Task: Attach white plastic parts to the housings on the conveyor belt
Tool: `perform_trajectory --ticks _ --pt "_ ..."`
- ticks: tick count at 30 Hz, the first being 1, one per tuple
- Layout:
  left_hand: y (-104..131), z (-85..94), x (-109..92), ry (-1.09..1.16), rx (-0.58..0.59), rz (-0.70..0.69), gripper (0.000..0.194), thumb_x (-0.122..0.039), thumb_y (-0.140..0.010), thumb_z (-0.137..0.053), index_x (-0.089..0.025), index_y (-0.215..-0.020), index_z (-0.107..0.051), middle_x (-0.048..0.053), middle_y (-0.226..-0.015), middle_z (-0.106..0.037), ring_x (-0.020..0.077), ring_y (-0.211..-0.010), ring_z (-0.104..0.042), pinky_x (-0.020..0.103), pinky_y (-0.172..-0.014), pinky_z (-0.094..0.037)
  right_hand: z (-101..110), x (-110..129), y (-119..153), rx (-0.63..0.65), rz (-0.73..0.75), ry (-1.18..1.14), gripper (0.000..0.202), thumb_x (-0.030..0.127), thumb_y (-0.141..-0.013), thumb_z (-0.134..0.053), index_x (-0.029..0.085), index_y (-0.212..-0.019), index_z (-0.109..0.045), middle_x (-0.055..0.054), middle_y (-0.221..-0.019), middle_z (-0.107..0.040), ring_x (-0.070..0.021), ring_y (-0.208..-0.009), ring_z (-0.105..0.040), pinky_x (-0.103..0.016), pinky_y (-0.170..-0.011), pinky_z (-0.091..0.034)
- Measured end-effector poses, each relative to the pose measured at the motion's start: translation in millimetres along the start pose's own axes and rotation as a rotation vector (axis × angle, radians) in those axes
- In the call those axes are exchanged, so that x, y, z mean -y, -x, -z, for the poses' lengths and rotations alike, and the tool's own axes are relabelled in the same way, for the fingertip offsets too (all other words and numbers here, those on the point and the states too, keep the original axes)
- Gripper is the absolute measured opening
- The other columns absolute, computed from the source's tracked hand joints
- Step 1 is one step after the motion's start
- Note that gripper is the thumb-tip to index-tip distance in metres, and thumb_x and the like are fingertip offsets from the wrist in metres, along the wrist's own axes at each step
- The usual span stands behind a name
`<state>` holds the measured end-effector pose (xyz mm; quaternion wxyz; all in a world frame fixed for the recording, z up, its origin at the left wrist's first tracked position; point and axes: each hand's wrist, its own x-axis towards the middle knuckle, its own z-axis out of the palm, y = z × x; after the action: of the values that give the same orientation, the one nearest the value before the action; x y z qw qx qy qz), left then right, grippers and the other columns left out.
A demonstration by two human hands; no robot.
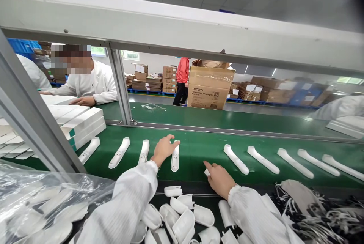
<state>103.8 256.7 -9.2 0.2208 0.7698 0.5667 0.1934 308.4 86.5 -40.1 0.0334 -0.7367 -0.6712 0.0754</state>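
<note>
Leftward, white boxes [85,125] at nine o'clock; left hand [164,150] at seven, fingers parted, at top end of white device [175,161] lying at six on green belt [201,145], contact unclear; right hand [221,178] at five, pinching small white piece [207,173]; angled white handles [264,160] at four.

L hand [162,151] is farther fwd than R, back of hand up, fingers [170,137] part-bent w/ a gap btwn the tips. L forearm [122,198], sleeved in white, slopes back & left from those fingers. R hand [221,178] sits lower, nearer the body, index finger [208,166] pointing fwd-left, other fingers mostly hidden. R forearm [256,210], also white-sleeved, runs back & right of its fingers. Hands well apart.
</note>
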Motion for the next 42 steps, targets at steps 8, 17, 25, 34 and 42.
perform_trajectory --ticks 8,17,25,34,42 --pt "-18.1 -52.1 -12.6 -0.196 0.034 0.051 0.032 -0.042 -0.09 -0.043 -0.025 -0.108 -0.063 0.011 -0.11 -0.067 0.0292 -0.098 -0.066 0.037 -0.077 -0.049 -0.5 69.6 -52.7 -0.165 -0.055 -0.372 0.034 0.018 -0.083 -0.061 0.015 -0.117 -0.057 -0.01 -0.102 -0.071 -0.0228 -0.092 -0.067 -0.028 -0.078 -0.045" --pt "-14.1 -60.5 -18.2 -0.214 -0.038 0.036 0.034 -0.043 -0.094 -0.04 -0.02 -0.107 -0.061 0.012 -0.11 -0.066 0.0292 -0.101 -0.065 0.037 -0.08 -0.049 -17.7 60.9 -28.0 -0.095 0.123 -0.108 0.043 0.016 -0.09 -0.056 0.02 -0.133 -0.058 -0.008 -0.125 -0.067 -0.0263 -0.122 -0.057 -0.032 -0.097 -0.044" --pt "-20.9 -54.8 -20.8 -0.099 0.094 -0.01 0.038 -0.049 -0.092 -0.045 -0.017 -0.106 -0.061 0.015 -0.116 -0.065 0.0321 -0.105 -0.065 0.04 -0.085 -0.049 -10.7 38.2 -34.6 -0.121 0.098 -0.124 0.049 0.022 -0.091 -0.058 0.024 -0.141 -0.054 -0.006 -0.14 -0.058 -0.0285 -0.136 -0.046 -0.041 -0.11 -0.039" --pt "-21.0 -23.7 -33.0 0.787 0.061 -0.028 0.021 -0.033 -0.093 -0.05 -0.017 -0.089 -0.062 0.003 -0.083 -0.069 0.0143 -0.072 -0.063 0.023 -0.062 -0.046 14.0 86.5 -56.8 -0.506 0.194 -0.542 0.039 0.024 -0.089 -0.053 0.021 -0.128 -0.056 -0.011 -0.133 -0.058 -0.0231 -0.113 -0.061 -0.033 -0.09 -0.053" --pt "-8.4 -1.7 -19.1 0.127 -0.243 -0.034 0.023 -0.034 -0.094 -0.047 -0.019 -0.101 -0.063 0.012 -0.112 -0.066 0.0266 -0.108 -0.06 0.032 -0.079 -0.049 7.7 103.1 -66.5 -0.387 0.018 -0.489 0.024 0.019 -0.085 -0.056 0.02 -0.109 -0.06 -0.006 -0.096 -0.071 -0.0226 -0.086 -0.067 -0.029 -0.075 -0.047"
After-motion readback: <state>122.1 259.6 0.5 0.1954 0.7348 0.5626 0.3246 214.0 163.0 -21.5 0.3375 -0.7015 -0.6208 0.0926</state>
